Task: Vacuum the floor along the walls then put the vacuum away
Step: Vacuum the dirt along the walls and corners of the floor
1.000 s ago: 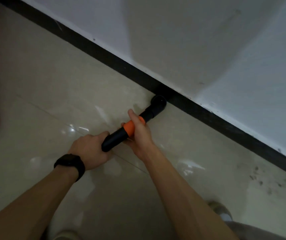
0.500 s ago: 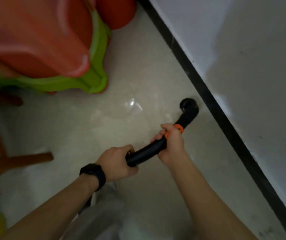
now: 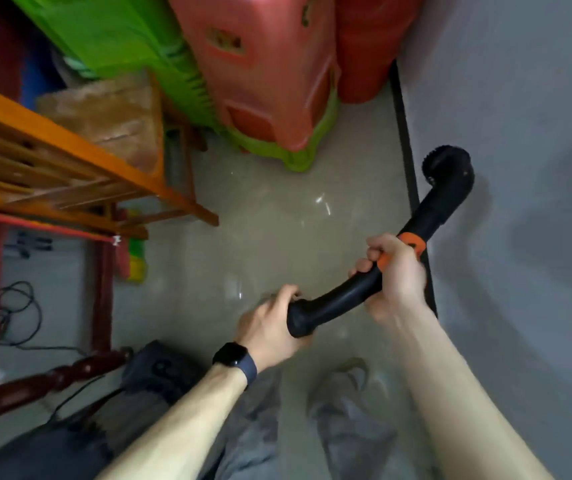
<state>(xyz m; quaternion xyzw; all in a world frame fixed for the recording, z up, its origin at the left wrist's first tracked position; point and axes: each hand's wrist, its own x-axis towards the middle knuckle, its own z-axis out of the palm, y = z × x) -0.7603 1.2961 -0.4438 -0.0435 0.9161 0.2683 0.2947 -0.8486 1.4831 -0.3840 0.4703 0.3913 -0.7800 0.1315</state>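
Black plastic, hard and glossy, makes up the vacuum tube [image 3: 340,299], a curved pipe that both hands carry over the floor [image 3: 277,237] at its right edge, where a dark skirting [image 3: 404,140] runs along the grey wall [image 3: 520,133]. The right hand [image 3: 395,271] grips it at the orange collar [image 3: 412,242], with its fingers [image 3: 378,244] wrapped over the top and partly covering the collar. The left hand [image 3: 267,327] grips the thicker rear end with curled fingers [image 3: 286,294], and there is a dark watch [image 3: 234,358] on that wrist. Beyond the collar the tube bends into a round brush head [image 3: 449,168], which shows against the wall above the skirting. It looks lifted rather than pressed to the tiles, though I cannot be sure. The tube seems stiff and fairly light, so it should swing easily, but smooth plastic may twist in the palm. The collar makes a natural stop for the forward hand and the rear bend suits the other, a wide hold that should steer the head well. The head's rim looks bristly and would likely splay if jammed into the skirting. Further along this floor edge stand stacked red and green stools [image 3: 260,81], with a wooden frame [image 3: 70,157] to their left. A loose cable [image 3: 18,306] lies at the floor's left side, a possible snag when the vacuum is carried off.
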